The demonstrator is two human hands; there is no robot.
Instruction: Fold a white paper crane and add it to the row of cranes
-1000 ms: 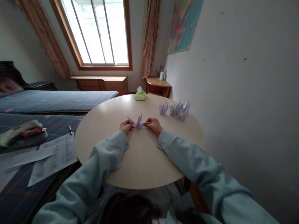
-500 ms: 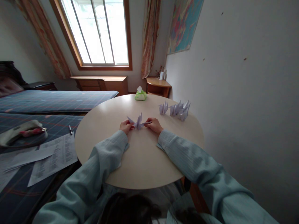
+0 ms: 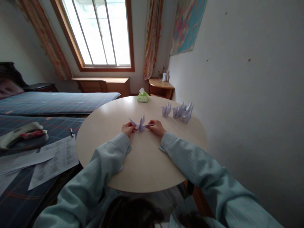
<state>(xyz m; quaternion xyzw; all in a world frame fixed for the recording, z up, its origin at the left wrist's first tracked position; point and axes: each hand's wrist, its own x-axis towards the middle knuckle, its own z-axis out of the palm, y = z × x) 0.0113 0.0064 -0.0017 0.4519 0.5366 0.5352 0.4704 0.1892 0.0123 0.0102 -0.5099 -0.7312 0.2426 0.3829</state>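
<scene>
A pale lilac origami crane (image 3: 141, 123) is between my hands over the middle of the round table (image 3: 144, 158). My left hand (image 3: 128, 128) pinches its left side near the base, with one pointed end rising above the fingers. On the other side, my right hand (image 3: 156, 127) has its thumb and fingers closed on the right-hand point or wing. The crane's tall centre fold stands upright, and its bottom is at or just above the tabletop; I cannot tell which. Several finished-looking paper cranes (image 3: 186, 114) stand in a group farther back on the right.
A green tissue pack (image 3: 142, 96) sits at the table's far edge. To the left, a bed (image 3: 59, 123) holds printed sheets (image 3: 55, 161), a pen (image 3: 71, 132) and a pale bag or pouch (image 3: 23, 134). A white wall (image 3: 249, 104) rises close on the right.
</scene>
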